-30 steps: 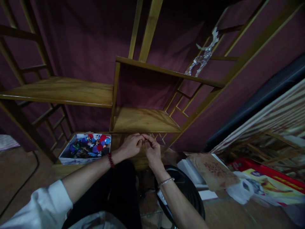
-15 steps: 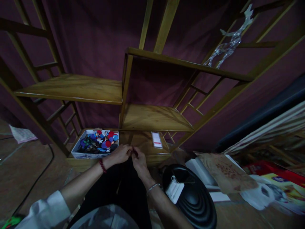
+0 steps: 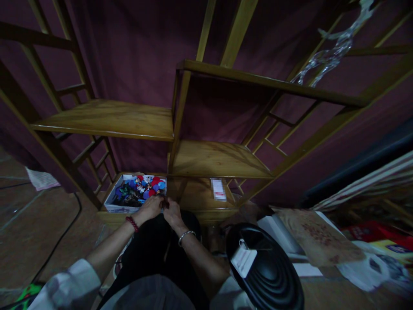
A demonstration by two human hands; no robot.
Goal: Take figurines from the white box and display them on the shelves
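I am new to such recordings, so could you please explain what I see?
This is no machine but a person, seen by a camera on their head, looking forward and down. The left hand, wearing a red bracelet, and the right hand, wearing a silvery bracelet, come together at the fingers; whether they hold something small is too dark to tell. Before them, a low board of a wooden shelf unit bears a box of small colourful items and, farther right, a pale blurred rectangle.

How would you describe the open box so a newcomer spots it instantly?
Find the wooden shelf unit. On its lowest board, at left, sits the open box; unlike the pale card farther right, it holds red, blue and dark pieces.
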